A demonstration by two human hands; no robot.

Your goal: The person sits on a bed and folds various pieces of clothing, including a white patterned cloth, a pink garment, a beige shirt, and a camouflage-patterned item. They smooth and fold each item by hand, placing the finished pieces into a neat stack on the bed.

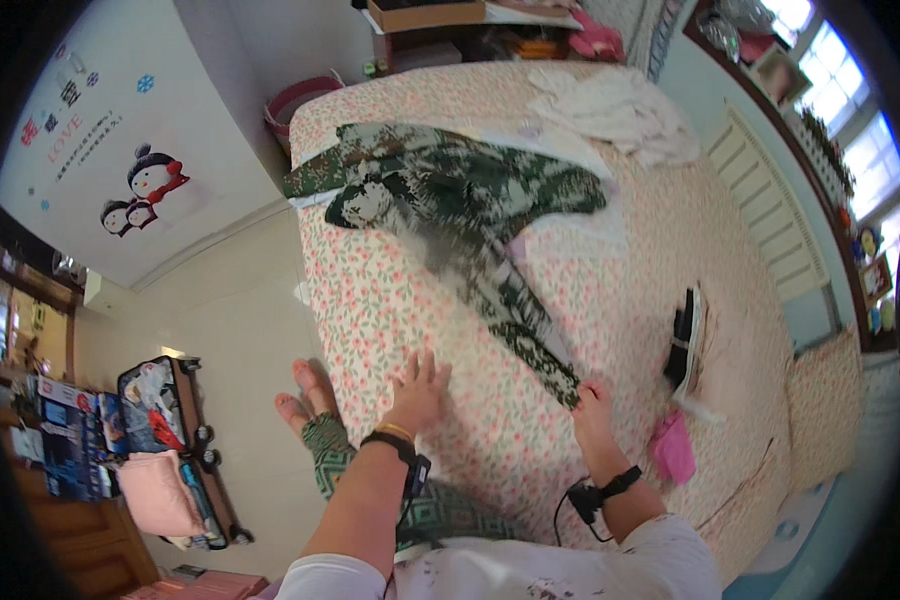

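Spread across the bed is a camouflage jacket [450, 180] in dark green and grey, its middle blurred. One sleeve reaches down towards me, and my right hand [592, 401] pinches its cuff end [562, 379]. My left hand [420, 390] is over the floral bedsheet [390, 300] with fingers spread and nothing in it; whether it touches the sheet I cannot tell. Under the jacket's right part lies a pale cloth [600, 232].
A crumpled white cloth [622, 112] lies at the bed's far right. Folded dark and light items [686, 341] and a pink cloth [673, 448] lie right of my right hand. On the floor to the left, an open suitcase [172, 442] holds clothes and a pink folded bundle [157, 491].
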